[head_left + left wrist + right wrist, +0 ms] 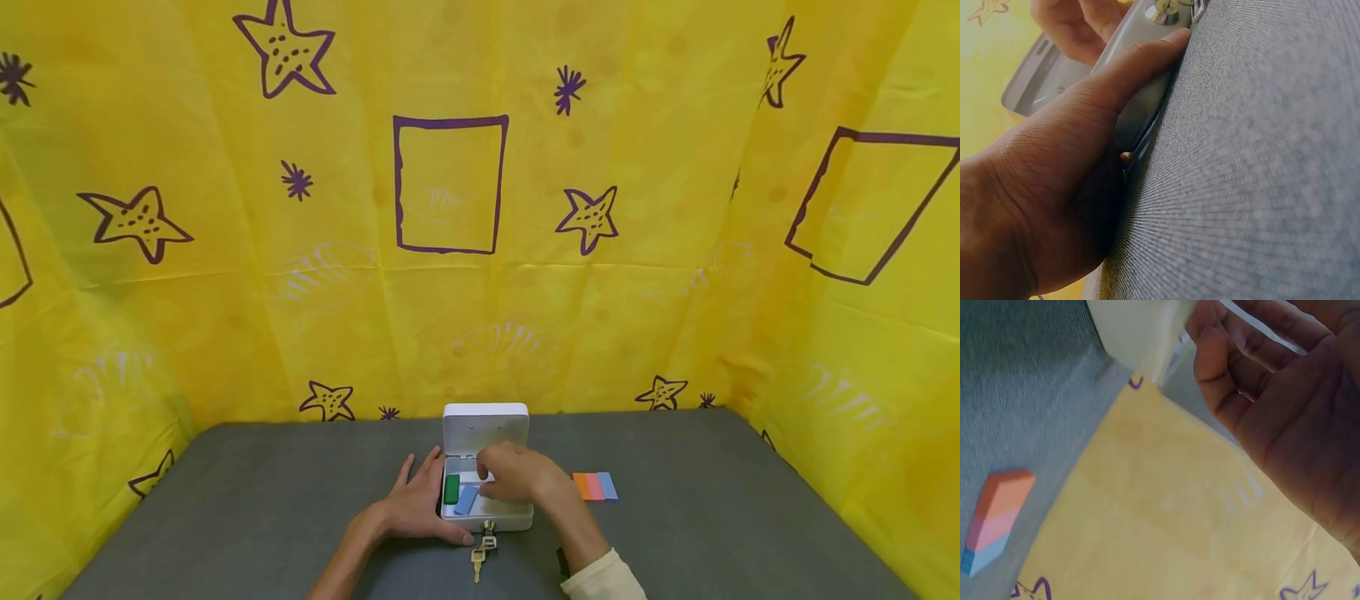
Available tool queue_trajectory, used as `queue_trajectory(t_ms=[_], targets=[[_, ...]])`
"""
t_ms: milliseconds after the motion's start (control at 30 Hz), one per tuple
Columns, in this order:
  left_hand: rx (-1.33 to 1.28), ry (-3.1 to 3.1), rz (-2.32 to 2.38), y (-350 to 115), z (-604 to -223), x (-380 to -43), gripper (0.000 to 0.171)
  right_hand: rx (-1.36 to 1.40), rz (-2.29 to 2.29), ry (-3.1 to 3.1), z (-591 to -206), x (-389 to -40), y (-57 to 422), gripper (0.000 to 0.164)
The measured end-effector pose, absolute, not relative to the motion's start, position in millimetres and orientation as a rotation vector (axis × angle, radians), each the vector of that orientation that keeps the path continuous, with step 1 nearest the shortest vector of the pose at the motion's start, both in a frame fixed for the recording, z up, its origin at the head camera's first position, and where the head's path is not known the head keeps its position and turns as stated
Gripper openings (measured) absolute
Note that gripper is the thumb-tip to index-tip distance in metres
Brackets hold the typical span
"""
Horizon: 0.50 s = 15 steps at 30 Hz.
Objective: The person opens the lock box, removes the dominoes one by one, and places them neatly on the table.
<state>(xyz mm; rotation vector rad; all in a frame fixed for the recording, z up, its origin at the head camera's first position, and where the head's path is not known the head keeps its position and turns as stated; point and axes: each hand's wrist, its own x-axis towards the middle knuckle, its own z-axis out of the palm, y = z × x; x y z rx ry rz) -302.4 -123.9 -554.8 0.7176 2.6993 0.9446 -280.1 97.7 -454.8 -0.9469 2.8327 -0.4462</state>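
Observation:
A white metal cash box stands on the table with its lid raised. Inside lie a green block and a blue block. My left hand rests against the box's left side, fingers spread and straight; its thumb lies along the front wall, as the left wrist view shows. Over the inside of the box is my right hand, fingers bent downward, fingertips right by the blue block. Its palm faces the right wrist camera; whether the fingertips pinch anything I cannot tell.
A key sits in the lock at the box's front, and another key hangs onto the table from it. Right of the box lies a slanted eraser striped orange, pink and blue. Yellow patterned cloth encloses the grey table.

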Motion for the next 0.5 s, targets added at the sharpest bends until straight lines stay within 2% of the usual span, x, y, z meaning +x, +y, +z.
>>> queue_trajectory(t_ms=[133, 333, 500], targets=[[0.719, 2.688, 0.947, -124, -553, -301, 0.134, -0.856, -0.38, 2.856, -460, -277, 89, 0.012], [0.733, 2.677, 0.953, -124, -547, -299, 0.133, -0.856, -0.28, 2.938, -470, -274, 78, 0.025], [0.73, 2.688, 0.941, -124, -549, -299, 0.131, -0.785, -0.177, 3.008, -475, -271, 71, 0.028]])
